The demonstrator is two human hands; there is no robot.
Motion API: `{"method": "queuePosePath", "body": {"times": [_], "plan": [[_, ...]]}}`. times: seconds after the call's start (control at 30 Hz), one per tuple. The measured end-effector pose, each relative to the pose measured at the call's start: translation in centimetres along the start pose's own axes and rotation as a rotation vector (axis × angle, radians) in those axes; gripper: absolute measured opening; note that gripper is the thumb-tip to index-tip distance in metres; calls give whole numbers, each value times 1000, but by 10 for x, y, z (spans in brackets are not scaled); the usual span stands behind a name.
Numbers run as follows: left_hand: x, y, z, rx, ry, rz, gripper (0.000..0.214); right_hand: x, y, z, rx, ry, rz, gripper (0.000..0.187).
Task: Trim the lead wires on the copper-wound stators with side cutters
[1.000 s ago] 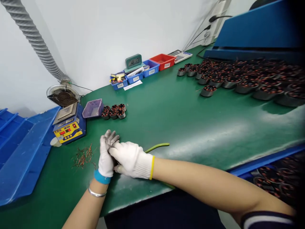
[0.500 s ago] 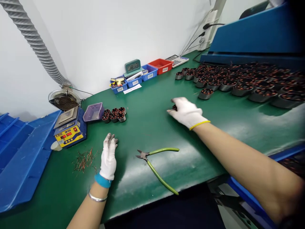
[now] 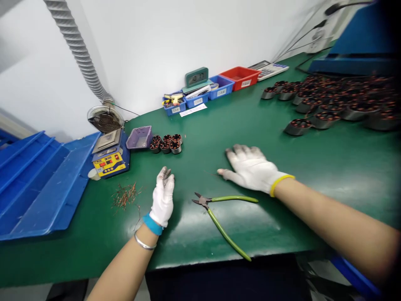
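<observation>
My left hand, in a white glove with a blue cuff, rests on its side on the table. Its fingers are stretched out close together and nothing shows in them. To its left lies a small heap of copper wire clippings. My right hand, in a white glove with a yellow cuff, is palm down with fingers spread. Whatever is under its palm is hidden. Between my hands and nearer the table edge lie green-handled side cutters, jaws and handles apart. Several copper-wound motor stators stand grouped beyond my left hand.
Many more stators crowd the right side of the green table. A purple tray, a blue-and-yellow device and blue bins are left. Small blue boxes and a red box line the wall.
My right hand has gone from curled around a dark, partly hidden object to spread flat, lower and nearer the side cutters. The view has shifted left; my left hand keeps its pose.
</observation>
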State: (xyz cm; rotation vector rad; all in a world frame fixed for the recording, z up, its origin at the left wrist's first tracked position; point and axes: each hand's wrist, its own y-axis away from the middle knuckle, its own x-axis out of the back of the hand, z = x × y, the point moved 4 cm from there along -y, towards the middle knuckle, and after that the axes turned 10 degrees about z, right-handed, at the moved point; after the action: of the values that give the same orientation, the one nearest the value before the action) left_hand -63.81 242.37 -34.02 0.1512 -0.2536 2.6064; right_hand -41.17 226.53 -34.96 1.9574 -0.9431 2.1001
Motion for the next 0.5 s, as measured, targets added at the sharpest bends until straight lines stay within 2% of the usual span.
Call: {"method": "queuePosePath", "body": {"times": [0.1, 0.13, 0.2, 0.3, 0.4, 0.5], "plan": [[6, 2, 2, -13, -2, 47, 75, 2, -16, -79, 256, -205, 0, 79], [9, 3, 3, -27, -3, 75, 74, 4, -21, -100, 317, -253, -3, 76], [17, 2, 6, -59, 6, 155, 72, 8, -37, -125, 338, -304, 10, 74], [27, -3, 10, -107, 46, 265, 69, 11, -74, -133, 167, -311, 49, 73], [29, -10, 12, -121, 55, 291, 67, 10, -103, -130, 5, -305, -5, 62], [28, -12, 11, -73, -63, 282, 71, 15, -95, -132, -6, -331, -89, 58]]}}
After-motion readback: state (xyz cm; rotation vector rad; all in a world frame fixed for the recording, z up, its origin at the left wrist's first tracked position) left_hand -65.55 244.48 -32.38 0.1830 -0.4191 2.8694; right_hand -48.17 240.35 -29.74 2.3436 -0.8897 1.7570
